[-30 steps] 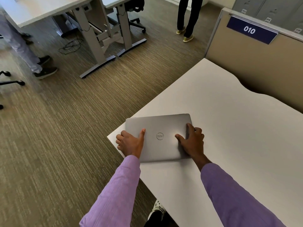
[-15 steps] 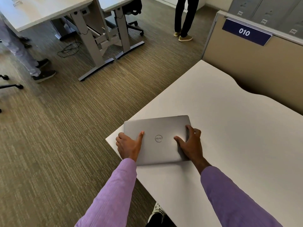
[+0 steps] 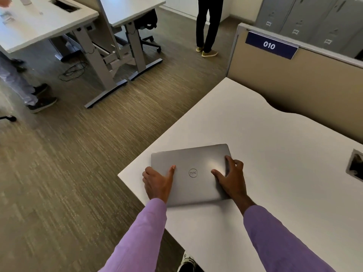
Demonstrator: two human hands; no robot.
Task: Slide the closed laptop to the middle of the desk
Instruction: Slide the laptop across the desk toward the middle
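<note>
Closed laptop (image 3: 194,173) lies flat on worktop (image 3: 275,154), near front-left corner, close to left edge.
L hand (image 3: 158,183) grips laptop's left side: thumb on lid, fingers (image 3: 146,173) curled over edge.
R hand (image 3: 232,181) grips right side: thumb on lid, fingers hooked round far-right corner.
Progress, my read: grip set, laptop well short of worktop middle. To do: slide right + inward to centre, then let go.

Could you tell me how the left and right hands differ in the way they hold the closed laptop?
The left hand grips the laptop at its left edge, by the desk corner, with only its thumb on the lid. The right hand sits at the right edge, thumb and forefinger spread on the lid. Both hold the laptop, which lies flat.
</note>
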